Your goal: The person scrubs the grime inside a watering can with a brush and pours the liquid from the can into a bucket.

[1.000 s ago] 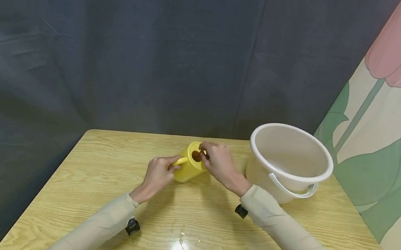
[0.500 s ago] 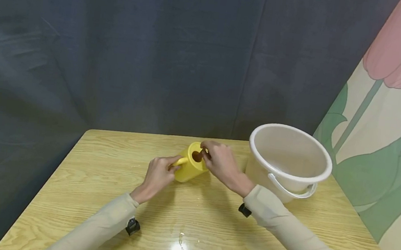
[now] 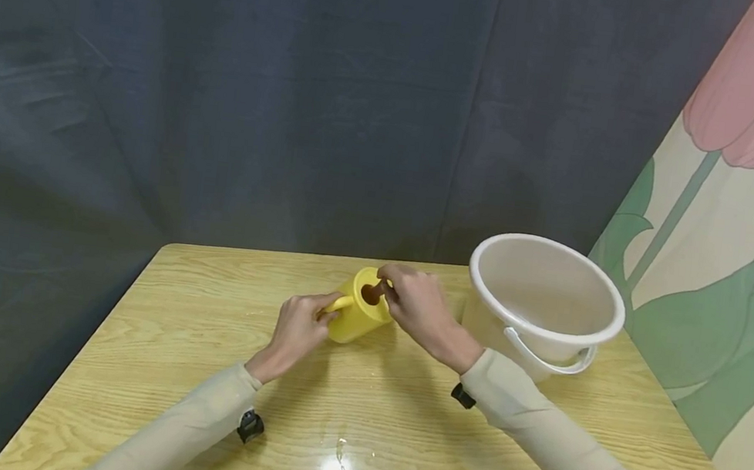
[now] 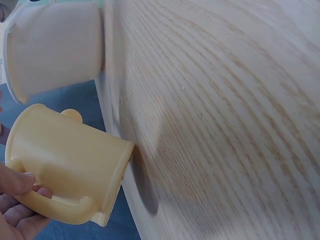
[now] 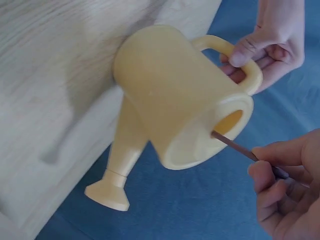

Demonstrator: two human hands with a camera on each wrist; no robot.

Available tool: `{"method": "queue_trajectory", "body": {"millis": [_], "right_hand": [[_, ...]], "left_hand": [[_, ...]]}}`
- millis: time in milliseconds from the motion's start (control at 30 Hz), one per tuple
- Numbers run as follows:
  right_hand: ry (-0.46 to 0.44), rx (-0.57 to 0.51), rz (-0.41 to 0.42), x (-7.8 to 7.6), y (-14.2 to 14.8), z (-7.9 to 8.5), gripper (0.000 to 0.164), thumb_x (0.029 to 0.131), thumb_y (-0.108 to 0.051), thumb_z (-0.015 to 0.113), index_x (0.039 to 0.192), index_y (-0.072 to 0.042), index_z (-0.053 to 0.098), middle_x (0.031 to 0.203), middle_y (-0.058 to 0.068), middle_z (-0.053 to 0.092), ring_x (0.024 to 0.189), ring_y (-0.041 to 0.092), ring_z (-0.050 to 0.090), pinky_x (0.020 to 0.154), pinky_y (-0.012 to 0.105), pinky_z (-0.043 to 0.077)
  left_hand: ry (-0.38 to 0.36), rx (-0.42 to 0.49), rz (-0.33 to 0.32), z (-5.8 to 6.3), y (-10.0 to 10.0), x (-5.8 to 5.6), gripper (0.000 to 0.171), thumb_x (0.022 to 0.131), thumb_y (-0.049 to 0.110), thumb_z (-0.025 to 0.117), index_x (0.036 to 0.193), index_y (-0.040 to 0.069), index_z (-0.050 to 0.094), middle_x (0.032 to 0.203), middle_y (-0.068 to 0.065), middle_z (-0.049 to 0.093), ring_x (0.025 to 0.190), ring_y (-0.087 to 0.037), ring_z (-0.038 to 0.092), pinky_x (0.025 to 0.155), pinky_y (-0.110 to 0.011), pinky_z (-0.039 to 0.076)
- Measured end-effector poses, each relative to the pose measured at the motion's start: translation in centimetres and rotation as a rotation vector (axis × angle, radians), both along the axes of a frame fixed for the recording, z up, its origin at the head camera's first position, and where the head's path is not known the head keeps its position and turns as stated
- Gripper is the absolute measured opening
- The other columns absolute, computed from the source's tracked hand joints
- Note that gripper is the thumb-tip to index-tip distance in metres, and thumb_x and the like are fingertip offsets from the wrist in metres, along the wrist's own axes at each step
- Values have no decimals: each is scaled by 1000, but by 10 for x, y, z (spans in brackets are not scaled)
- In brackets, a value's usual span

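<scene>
A yellow watering can (image 3: 354, 324) is tipped on the wooden table, with its round top opening towards the right hand. My left hand (image 3: 297, 327) grips the can's loop handle (image 5: 216, 42), thumb on top and fingers curled beneath. In the right wrist view, the spout (image 5: 122, 145) ends in a flared head. My right hand (image 3: 420, 313) pinches a thin brown stick-like handle (image 5: 236, 147) between thumb and fingers. This handle reaches into the can's opening at the rim; its far end is hidden inside, so its kind cannot be told.
A whitish bucket (image 3: 486, 329) with its bail handle hanging down stands right of the can. Wet marks (image 3: 344, 460) lie on the table (image 3: 196, 354) near the front. A dark curtain (image 3: 336, 106) hangs behind; a flower-painted wall (image 3: 720, 227) is at right.
My right hand has shifted very slightly to the right, while still pinching the brown handle. The left hand and the watering can have stayed in place.
</scene>
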State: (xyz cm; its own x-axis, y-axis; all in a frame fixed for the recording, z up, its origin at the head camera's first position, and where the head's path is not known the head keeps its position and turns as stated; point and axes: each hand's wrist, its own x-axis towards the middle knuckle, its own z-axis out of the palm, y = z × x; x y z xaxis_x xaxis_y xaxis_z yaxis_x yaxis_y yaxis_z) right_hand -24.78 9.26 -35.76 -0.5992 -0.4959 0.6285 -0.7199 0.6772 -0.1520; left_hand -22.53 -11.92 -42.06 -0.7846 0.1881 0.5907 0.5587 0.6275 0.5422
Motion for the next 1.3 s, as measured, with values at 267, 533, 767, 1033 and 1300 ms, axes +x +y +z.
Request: {"method": "queue_trajectory", "body": {"millis": [267, 533, 767, 1033, 1300], "right_hand": [[-12, 31, -20, -7, -2, -13, 8, 86, 2, 70, 91, -4, 71, 81, 6, 71, 65, 18, 64, 55, 38, 50], [15, 28, -16, -8, 0, -12, 10, 83, 3, 71, 83, -7, 70, 74, 4, 68, 61, 17, 62, 52, 38, 48], [59, 28, -28, -4, 4, -3, 14, 81, 6, 67, 82, -8, 69, 74, 2, 68, 59, 16, 61, 46, 35, 45], [68, 46, -51, 7, 12, 8, 14, 83, 5, 68, 85, -9, 71, 75, 3, 69, 58, 16, 59, 42, 33, 41], [95, 43, -40, 2, 8, -1, 16, 82, 7, 66, 83, -8, 71, 73, 3, 68, 57, 16, 60, 43, 34, 43]], "left_hand": [[0, 3, 1, -1, 1, 0, 35, 77, -12, 74, 111, -1, 74, 100, -16, 73, 80, -26, 72, 69, -38, 58], [6, -11, 2, 0, 2, -2, 35, 78, -11, 74, 111, -1, 73, 101, -17, 73, 80, -26, 72, 70, -39, 58], [15, -11, -3, 1, 2, -2, 34, 78, -11, 75, 110, -2, 73, 100, -16, 73, 83, -28, 72, 71, -41, 58], [13, -11, -5, 0, 6, -3, 34, 78, -10, 76, 111, -1, 74, 101, -16, 73, 81, -26, 72, 69, -40, 58], [14, -13, -10, 1, 5, -3, 32, 79, -8, 77, 110, -2, 74, 101, -16, 73, 69, -18, 68, 64, -35, 57]]}}
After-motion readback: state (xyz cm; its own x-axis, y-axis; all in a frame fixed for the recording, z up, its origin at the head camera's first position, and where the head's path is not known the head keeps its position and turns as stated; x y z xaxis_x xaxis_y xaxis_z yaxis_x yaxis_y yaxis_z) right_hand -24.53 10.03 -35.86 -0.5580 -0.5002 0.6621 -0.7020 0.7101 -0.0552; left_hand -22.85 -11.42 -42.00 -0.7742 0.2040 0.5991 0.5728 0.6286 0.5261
